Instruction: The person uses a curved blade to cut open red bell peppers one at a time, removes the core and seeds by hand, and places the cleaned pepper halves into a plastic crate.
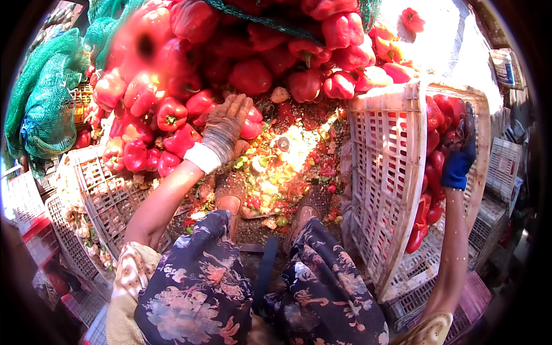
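Note:
My left hand, in a worn glove with a white cuff, lies against the red bell peppers at the front of a big heap. Its fingers are stretched out, and a red bell pepper shows between them and the thumb. My right hand, in a dark blue glove, is at the right side of a tilted white plastic crate. Its fingers are extended beside the red bell peppers inside that crate; the palm side is hidden.
Pepper scraps and seeds litter the ground between my feet. Another slatted crate stands at left, near green netting. More crates are at far right. A loose pepper lies on a bright surface at the back.

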Demonstrator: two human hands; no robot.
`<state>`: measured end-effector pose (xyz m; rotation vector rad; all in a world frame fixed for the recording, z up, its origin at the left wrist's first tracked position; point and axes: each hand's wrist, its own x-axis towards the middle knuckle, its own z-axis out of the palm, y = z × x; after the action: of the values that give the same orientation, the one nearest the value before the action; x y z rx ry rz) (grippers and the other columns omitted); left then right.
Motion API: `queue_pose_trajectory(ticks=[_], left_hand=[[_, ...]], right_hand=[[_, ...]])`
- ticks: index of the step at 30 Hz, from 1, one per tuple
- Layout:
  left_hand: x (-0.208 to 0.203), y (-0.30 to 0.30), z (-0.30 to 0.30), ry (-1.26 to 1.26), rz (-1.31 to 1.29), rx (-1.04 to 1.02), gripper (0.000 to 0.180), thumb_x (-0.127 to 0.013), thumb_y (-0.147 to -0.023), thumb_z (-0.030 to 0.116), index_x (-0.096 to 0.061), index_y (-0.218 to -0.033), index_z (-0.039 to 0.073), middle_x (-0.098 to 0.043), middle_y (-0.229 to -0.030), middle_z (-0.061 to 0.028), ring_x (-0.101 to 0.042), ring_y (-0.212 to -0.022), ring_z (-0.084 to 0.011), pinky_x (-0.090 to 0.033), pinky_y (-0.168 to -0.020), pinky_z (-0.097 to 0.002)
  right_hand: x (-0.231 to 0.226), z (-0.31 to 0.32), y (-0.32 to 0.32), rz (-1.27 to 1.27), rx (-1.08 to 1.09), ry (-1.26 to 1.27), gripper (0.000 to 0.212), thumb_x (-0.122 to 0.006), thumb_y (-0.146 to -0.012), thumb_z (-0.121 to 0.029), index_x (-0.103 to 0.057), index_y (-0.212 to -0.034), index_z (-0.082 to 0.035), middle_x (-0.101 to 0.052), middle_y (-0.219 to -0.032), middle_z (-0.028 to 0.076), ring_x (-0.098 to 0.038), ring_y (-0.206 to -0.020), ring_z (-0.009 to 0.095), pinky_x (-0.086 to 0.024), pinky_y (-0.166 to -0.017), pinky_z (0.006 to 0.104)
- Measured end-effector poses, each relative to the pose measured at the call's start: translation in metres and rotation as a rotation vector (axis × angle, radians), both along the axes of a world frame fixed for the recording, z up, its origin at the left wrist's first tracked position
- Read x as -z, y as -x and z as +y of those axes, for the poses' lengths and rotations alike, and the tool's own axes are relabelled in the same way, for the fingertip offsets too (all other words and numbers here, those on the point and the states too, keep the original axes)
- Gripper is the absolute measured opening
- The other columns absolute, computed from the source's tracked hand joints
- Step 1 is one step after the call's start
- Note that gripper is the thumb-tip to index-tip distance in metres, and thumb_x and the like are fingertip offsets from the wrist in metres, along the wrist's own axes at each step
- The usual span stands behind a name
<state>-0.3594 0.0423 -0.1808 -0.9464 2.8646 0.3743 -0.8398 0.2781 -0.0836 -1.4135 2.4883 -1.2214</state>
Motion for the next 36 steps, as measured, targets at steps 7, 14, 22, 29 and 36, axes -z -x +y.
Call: queue_pose_trajectory(ticks=[7, 14, 22, 29, 36], left_hand=[[0.011, 0.012, -0.025, -0.163, -0.153, -0.015, 0.101, -0.090, -0.054, 0.039, -0.042, -0.137, 0.006, -0.053, -0.127, -0.0165, -0.051, -0.121, -0.0351, -0.042, -0.103, -0.0449], [0.026, 0.011, -0.007, -0.434, 0.225, -0.296, 0.103, -0.093, -0.046, 0.041, -0.047, -0.130, 0.004, -0.054, -0.126, -0.0185, -0.053, -0.118, -0.0362, -0.044, -0.102, -0.0424], [0.010, 0.014, 0.038, -0.557, 0.512, -0.284, 0.118, -0.092, -0.043, 0.059, -0.043, -0.134, 0.003, -0.053, -0.124, -0.0131, -0.054, -0.117, -0.0289, -0.045, -0.101, -0.0387], [-0.002, 0.019, 0.043, -0.553, 0.617, -0.417, 0.111, -0.092, -0.047, 0.057, -0.046, -0.132, 0.003, -0.055, -0.119, -0.0104, -0.057, -0.108, -0.0234, -0.048, -0.094, -0.0355], [-0.018, 0.031, 0.033, -1.079, 1.184, -0.807, 0.070, -0.090, -0.065, 0.035, -0.056, -0.118, 0.004, -0.062, -0.103, -0.0037, -0.060, -0.090, -0.0152, -0.052, -0.083, -0.0303]], right_hand=[[-0.124, -0.036, -0.230, -0.855, -0.107, -0.245, 0.043, -0.045, -0.104, -0.028, -0.050, -0.136, 0.000, -0.067, -0.110, 0.012, -0.066, -0.071, 0.009, -0.043, -0.051, 0.0169], [-0.022, -0.045, -0.295, -1.366, -0.100, -0.562, 0.037, -0.054, -0.101, -0.028, -0.057, -0.124, 0.000, -0.068, -0.087, 0.010, -0.059, -0.050, 0.011, -0.046, -0.047, 0.0243], [0.028, -0.063, -0.317, -1.440, -0.165, -0.577, 0.029, -0.050, -0.101, -0.021, -0.055, -0.120, 0.000, -0.066, -0.081, 0.010, -0.058, -0.046, 0.014, -0.045, -0.043, 0.0266], [0.025, -0.077, -0.325, -1.493, -0.192, -0.589, 0.022, -0.052, -0.101, -0.019, -0.059, -0.108, 0.001, -0.069, -0.077, 0.011, -0.060, -0.046, 0.013, -0.043, -0.039, 0.0259], [0.056, -0.048, -0.352, -1.571, -0.359, -0.678, 0.028, -0.056, -0.099, -0.024, -0.061, -0.109, 0.001, -0.069, -0.081, 0.011, -0.059, -0.048, 0.013, -0.045, -0.042, 0.0258]])
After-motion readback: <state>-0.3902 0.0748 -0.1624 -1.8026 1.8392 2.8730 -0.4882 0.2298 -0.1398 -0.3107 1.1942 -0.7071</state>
